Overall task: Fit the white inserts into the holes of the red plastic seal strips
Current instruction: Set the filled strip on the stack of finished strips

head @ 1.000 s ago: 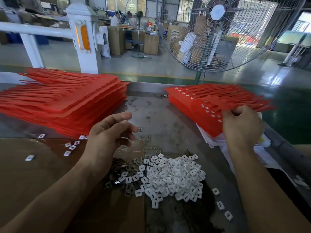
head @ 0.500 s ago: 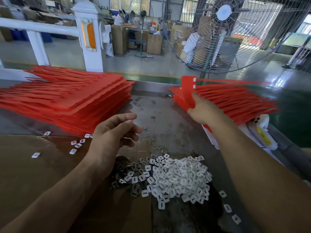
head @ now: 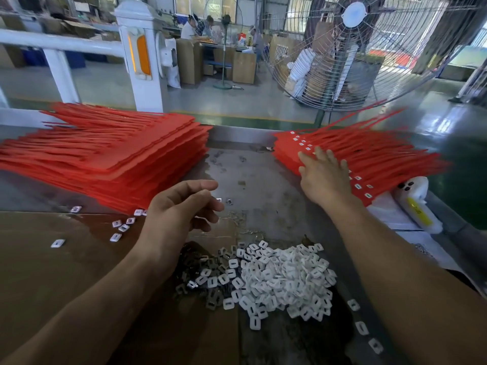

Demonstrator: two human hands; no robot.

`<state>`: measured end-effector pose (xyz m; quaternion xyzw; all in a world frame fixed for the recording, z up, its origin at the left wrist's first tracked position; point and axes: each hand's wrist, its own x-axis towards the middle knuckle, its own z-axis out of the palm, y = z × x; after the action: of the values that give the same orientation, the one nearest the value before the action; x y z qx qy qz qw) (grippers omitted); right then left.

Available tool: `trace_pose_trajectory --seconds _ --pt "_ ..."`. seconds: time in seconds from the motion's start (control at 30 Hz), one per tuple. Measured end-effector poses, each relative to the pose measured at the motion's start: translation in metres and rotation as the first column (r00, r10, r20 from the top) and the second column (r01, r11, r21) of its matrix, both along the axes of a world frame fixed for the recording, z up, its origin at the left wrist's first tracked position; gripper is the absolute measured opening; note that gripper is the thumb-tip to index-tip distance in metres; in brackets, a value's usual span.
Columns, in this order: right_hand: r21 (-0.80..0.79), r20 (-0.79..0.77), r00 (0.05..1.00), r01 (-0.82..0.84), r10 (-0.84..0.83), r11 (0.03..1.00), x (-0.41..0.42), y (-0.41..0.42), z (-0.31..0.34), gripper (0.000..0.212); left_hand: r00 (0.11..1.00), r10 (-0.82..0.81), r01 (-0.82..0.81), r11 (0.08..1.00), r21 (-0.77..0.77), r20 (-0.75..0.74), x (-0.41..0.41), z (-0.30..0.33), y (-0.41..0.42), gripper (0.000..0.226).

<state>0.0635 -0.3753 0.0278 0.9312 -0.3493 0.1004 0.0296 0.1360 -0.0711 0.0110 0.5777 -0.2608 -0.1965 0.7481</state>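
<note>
Right hand (head: 325, 178) lay flat on the far right red pile (head: 374, 154), fingers straight, gripping nothing. Left hand (head: 179, 214) hung over the table (head: 253, 180), fingers loosely bent, holding nothing. White inserts (head: 279, 277) sat heaped near, between both arms. Bigger red stack (head: 105, 154) lay far left.

Right hand lays the raised strip down and flattens on the right-hand stack

Half a second ago the right hand (head: 325, 177) held one red plastic seal strip upright by its broad end, above the right-hand stack of red plastic seal strips with white inserts (head: 369, 156); a second ago it gripped the near edge of that stack. Now no strip stands up, and the hand lies palm down on top of the stack, fingers spread and straight, pressing on the broad ends.
</note>
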Motion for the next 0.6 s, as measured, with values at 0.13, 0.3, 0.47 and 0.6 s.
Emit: trace_pose_trajectory --seconds 0.13,0.3,0.47,0.6 --pt "0.011 -0.081 0.997 0.006 -0.005 1.0 -0.001 -0.004 0.013 0.054 1.0 0.006 -0.006 1.0 0.002 -0.004 0.002 -0.002 0.0 0.018" --pt "-0.121 0.169 0.963 -0.194 0.212 0.974 -0.019 0.044 0.028 0.053 0.998 0.043 -0.044 0.998 -0.038 -0.044 0.005 0.002 0.001 0.017" --pt "0.205 0.185 0.919 -0.384 0.349 0.901 -0.053 0.089 0.024 0.045 0.979 0.124 -0.139 0.987 -0.085 -0.165 0.013 0.005 0.003 0.019" --pt "0.346 0.224 0.906 -0.417 0.358 0.84 -0.074 0.102 0.009 0.043 0.953 0.186 -0.218 0.969 -0.114 -0.238 0.018 0.013 0.004 0.028"
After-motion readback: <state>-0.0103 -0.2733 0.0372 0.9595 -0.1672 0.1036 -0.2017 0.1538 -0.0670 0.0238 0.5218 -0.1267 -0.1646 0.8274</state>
